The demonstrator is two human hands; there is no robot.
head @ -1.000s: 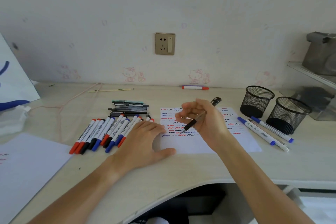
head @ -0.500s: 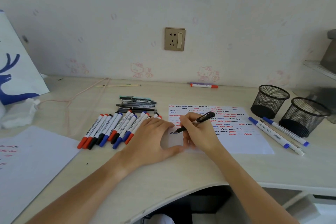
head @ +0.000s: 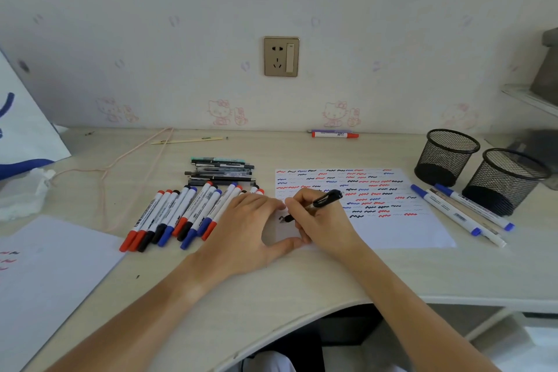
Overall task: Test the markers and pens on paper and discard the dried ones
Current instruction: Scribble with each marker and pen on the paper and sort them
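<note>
Desk (head: 302,275): right hand (head: 326,223) grips pen (head: 320,204); left hand (head: 247,229) flat on paper (head: 392,229).

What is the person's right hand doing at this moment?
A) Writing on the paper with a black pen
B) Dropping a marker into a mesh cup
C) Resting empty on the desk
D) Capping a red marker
A: the right hand grips a black pen with its tip down on the paper, beside a fresh dark mark.

We face a pale wall (head: 181,9) with a brass-toned socket (head: 281,56) above our light wooden bench (head: 302,275), a shelf (head: 531,96) at far right.
</note>
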